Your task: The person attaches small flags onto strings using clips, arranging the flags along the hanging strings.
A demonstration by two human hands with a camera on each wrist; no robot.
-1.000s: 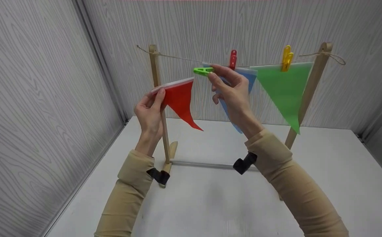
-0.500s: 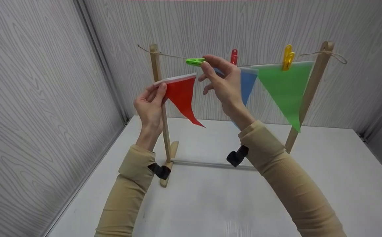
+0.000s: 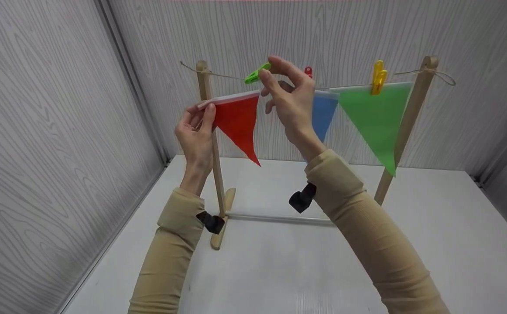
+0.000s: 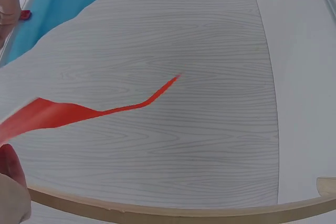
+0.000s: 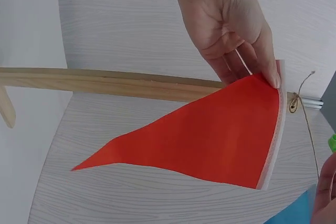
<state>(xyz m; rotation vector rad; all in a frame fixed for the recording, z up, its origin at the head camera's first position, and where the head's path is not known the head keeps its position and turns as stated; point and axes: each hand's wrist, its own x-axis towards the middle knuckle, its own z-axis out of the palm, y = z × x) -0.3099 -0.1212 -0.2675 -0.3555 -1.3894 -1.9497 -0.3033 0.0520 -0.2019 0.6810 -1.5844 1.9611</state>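
My left hand (image 3: 196,135) pinches the upper left corner of a red triangular flag (image 3: 239,117) with a white top band. The flag hangs point down, just below the string (image 3: 227,76), and shows broadly in the right wrist view. In my right hand (image 3: 295,96), a green clothespin (image 3: 257,74) is pinched between thumb and fingertips, tilted, beside the string above the flag's right corner. Behind that hand a blue flag (image 3: 324,111) hangs, partly hidden, with a red clothespin (image 3: 308,71) at its top. A yellow clothespin (image 3: 378,78) grips the green flag (image 3: 373,122) on the string.
The string is tied between a left wooden post (image 3: 204,85) and a right wooden post (image 3: 412,107). A thin crossbar (image 3: 275,218) joins the stand low down, over the white tabletop (image 3: 262,270). Wood-grain panels rise at the back and sides.
My right hand has moved left and up with the green clothespin, which now tilts upward to the right. My left hand has raised the red flag slightly toward the string.
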